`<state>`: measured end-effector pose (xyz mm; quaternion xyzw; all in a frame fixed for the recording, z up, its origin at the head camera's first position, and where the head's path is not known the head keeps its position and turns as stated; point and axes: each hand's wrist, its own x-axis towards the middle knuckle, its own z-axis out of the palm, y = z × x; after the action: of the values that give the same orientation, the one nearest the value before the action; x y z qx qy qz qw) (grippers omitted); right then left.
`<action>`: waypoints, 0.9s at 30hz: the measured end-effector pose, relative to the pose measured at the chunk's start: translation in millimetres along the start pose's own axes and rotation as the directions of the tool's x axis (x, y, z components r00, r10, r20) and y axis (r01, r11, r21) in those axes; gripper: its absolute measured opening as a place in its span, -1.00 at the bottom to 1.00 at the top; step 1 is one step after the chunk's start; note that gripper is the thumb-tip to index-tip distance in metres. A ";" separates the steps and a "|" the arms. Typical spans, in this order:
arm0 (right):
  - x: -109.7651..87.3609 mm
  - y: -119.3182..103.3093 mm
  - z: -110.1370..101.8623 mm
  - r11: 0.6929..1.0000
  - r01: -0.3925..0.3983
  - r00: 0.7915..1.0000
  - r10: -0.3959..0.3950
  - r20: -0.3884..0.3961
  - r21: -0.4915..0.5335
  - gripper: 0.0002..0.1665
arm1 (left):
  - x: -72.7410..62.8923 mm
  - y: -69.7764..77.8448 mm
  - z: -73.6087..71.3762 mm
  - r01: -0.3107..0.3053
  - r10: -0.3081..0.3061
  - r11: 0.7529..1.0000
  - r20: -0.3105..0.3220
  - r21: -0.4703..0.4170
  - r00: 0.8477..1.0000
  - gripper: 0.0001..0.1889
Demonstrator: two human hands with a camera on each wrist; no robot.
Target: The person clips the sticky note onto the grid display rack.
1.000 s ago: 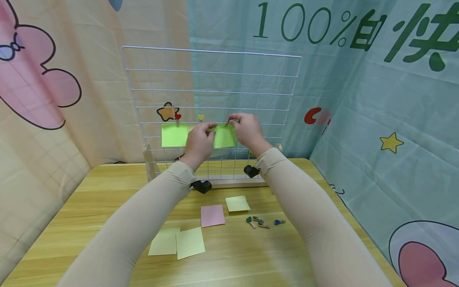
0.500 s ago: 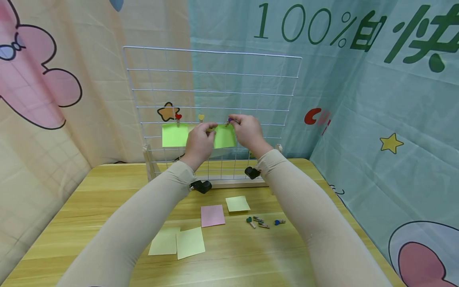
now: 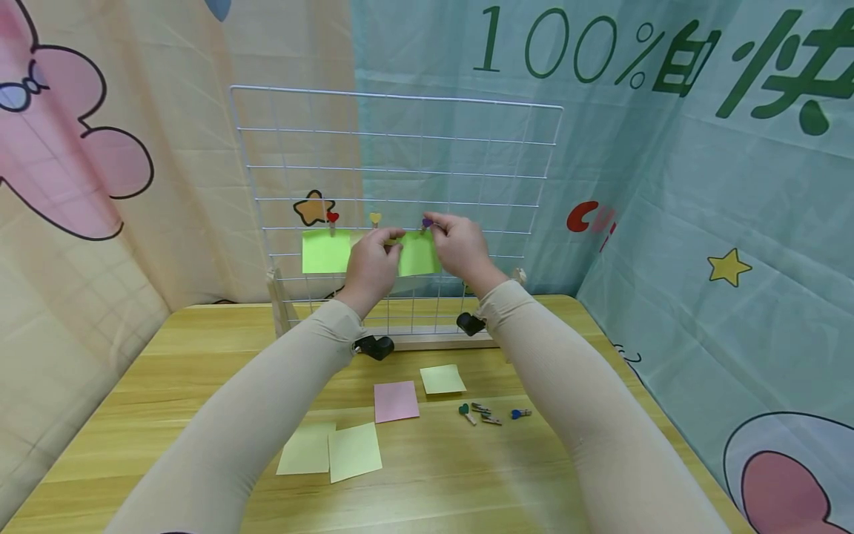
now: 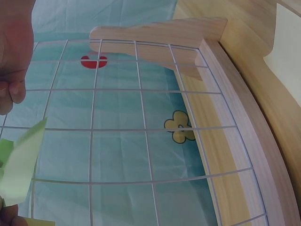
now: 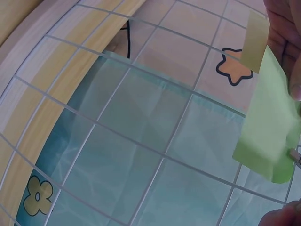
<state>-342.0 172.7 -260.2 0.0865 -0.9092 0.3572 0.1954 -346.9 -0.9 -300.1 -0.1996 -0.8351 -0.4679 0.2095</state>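
My left hand is at the left edge of a bright green sticky note, pinching it against the white wire grid. At the note's top edge, my right hand pinches a small wooden clothespin with a purple heart. The clothespin's wooden tip overlaps the note in the right wrist view. To the left, another green note hangs under a red heart clothespin. A yellow heart clothespin sits between them, over a pale yellow note mostly hidden by my left hand.
On the wooden table lie a pink note, a pale yellow note and two more pale notes at the front. Several loose clothespins are at the right. The grid stands on a wooden base.
The purple heart shows more plainly beside my right fingertips, which have shifted slightly. My left hand and the green note have stayed in place.
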 end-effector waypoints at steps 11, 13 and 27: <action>-0.9 0.9 0.9 0.999 -0.021 1.000 0.020 0.019 0.042 -0.51 | -0.5 1.9 -1.3 0.005 -0.005 1.000 0.002 -0.006 1.000 -0.71; -1.1 0.5 0.8 0.999 -0.025 0.999 0.024 0.022 0.038 -0.51 | -0.8 2.2 -1.7 0.005 -0.005 1.000 0.003 -0.006 1.000 -0.71; -2.4 0.4 -0.7 0.995 -0.049 0.996 0.043 0.072 0.085 -0.47 | -1.4 -0.3 -1.2 0.003 -0.003 1.000 0.004 -0.002 1.000 -0.72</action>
<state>-339.8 173.4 -261.0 0.0864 -0.9009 0.3977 0.1511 -345.8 -2.3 -300.5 -0.1994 -0.8353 -0.4687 0.2068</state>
